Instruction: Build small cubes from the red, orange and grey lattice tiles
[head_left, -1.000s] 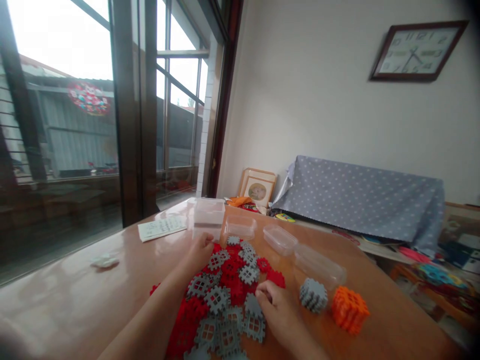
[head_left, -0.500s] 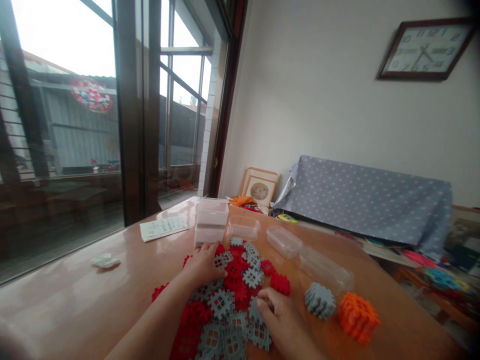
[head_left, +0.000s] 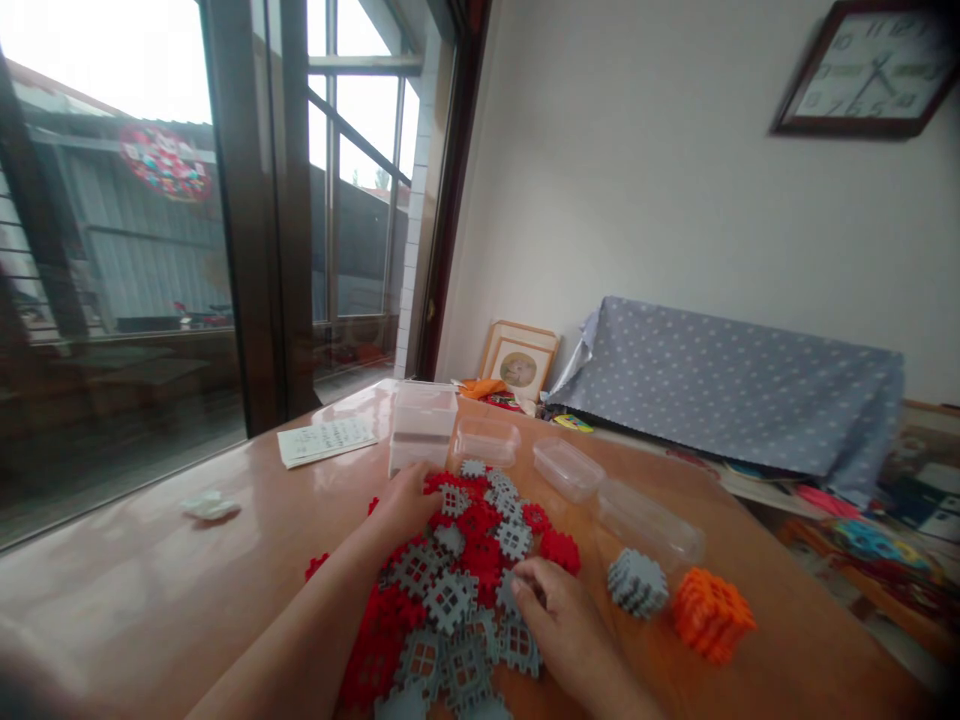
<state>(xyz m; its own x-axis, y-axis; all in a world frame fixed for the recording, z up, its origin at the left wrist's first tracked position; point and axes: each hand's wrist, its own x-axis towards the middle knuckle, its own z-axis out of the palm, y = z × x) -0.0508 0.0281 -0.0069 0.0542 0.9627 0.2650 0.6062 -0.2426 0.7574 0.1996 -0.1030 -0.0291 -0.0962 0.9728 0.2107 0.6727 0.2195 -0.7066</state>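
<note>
So the red pieces and grey pieces were all heaped together in a long, messy pile down the middle of the shiny brown desk, between the person's two arms. They're flat things with notched edges, and lots of the grey ones had a four-pane window cut in the middle. The left hand was at the far left edge of the pile, fingers bent down over some red bits, but honestly I couldn't tell if they had hold of anything. The right hand sat along the right side, thumb and forefinger curled in close to each other with a grey piece right by the tips; no way to say for sure whether it was pinched or just lying there. Further right, well apart from the heap, there was a neat grey stack with an orange stack just beside it. Behind those came a long clear tray, then a smaller clear tub, and another see-through container near the top of the pile, next to a whitish box. Over on the left lay a written-on paper and a small crumpled pale thing.
</note>
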